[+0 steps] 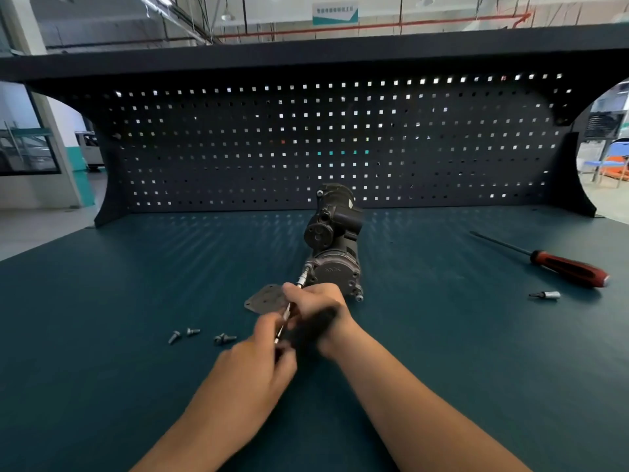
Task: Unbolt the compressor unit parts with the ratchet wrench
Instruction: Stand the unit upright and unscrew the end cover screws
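Desk (442,335): dark teal top that carries everything listed here, with the compressor near its middle.

Pegboard (238,148): dark panel with square holes, upright along the desk's far edge, directly behind the compressor.

Compressor (332,240): dark grey metal unit lying lengthwise on the desk, one end toward the pegboard and the other toward the person. A round face shows on its upper part and a cap with bolt ears on its near end.

Left hand (258,362): in front of the compressor and lower than the right hand. The grip is clenched round the handle end of the wrench. The fingers are blurred.

Right hand (315,306): just in front of the compressor's near end, with the grip curled round the wrench shaft.

Screwdriver (561,265): red and black handle, long dark shaft, lying flat well to the right of the compressor.

Plate (267,298): flat grey cover with corner holes, lying on the desk just left of the compressor's near end and partly hidden by the right hand.

Wrench (287,310): slim silver tool slanting up from the left hand, its tip set on the compressor's near-left corner.

Bolts (193,331): about four, loose on the desk to the left of and in front of the compressor.

Socket (546,295): small silver piece well right of the compressor, near the screwdriver handle.
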`<act>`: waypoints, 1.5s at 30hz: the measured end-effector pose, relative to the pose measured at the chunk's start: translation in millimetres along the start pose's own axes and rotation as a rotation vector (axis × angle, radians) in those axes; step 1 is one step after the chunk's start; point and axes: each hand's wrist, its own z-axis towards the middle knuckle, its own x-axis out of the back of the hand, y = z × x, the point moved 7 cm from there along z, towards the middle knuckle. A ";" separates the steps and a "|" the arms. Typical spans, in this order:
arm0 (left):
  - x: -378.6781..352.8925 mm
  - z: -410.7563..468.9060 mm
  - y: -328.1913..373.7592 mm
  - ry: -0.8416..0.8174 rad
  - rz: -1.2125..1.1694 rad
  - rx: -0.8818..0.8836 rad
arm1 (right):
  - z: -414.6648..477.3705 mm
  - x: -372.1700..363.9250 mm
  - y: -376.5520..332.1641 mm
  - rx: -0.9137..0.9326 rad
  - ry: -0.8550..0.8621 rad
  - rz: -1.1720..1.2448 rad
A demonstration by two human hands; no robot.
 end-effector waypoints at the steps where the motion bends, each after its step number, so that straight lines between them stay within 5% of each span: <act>1: 4.2 1.7 -6.4 0.037 -0.277 0.107 | -0.8 -0.2 -1.8 -0.010 -0.009 0.041; 5: -14.1 0.7 -11.9 -0.073 -1.414 0.593 | -3.9 -1.5 -5.2 -0.076 -0.050 0.230; 8: -19.9 -2.0 -1.6 -0.128 -1.732 0.715 | -6.1 -4.0 -5.2 -0.124 -0.099 0.294; 10: -14.5 0.7 -6.2 -0.111 -1.479 0.612 | -7.3 -2.0 -5.5 -0.119 -0.094 0.270; 15: 14.1 6.0 15.1 0.042 -0.028 -0.028 | 0.0 10.0 -7.0 -0.035 0.026 0.192; 18: -4.3 1.8 20.5 0.024 0.204 -0.119 | -0.4 10.6 -7.4 -0.012 0.038 0.089; 20: -3.5 2.5 11.9 0.028 -0.143 0.024 | -0.5 10.3 -6.1 -0.029 0.023 0.129; 24: -25.7 0.2 -5.0 -0.163 -1.428 0.593 | -1.4 6.8 -7.1 -0.083 -0.012 0.260; 26: -25.0 -0.8 0.9 -0.213 -1.745 0.677 | -1.8 3.8 -6.8 -0.124 -0.051 0.355; 29: -14.9 3.0 -4.9 -0.227 -1.367 0.560 | -2.9 4.2 -6.3 -0.139 -0.061 0.345; 34: 6.8 8.8 18.2 -0.123 0.035 0.016 | 1.9 16.0 -2.9 -0.136 0.018 0.308; 36: 3.6 7.0 22.3 -0.088 0.070 -0.012 | 3.7 16.7 -2.9 -0.118 0.024 0.280; 39: 0.5 6.7 16.7 -0.118 -0.266 0.094 | 5.5 18.6 -3.0 -0.090 0.063 0.224; 45: -18.2 2.4 7.6 -0.215 -1.662 0.589 | 4.9 7.4 -0.8 -0.200 -0.037 0.452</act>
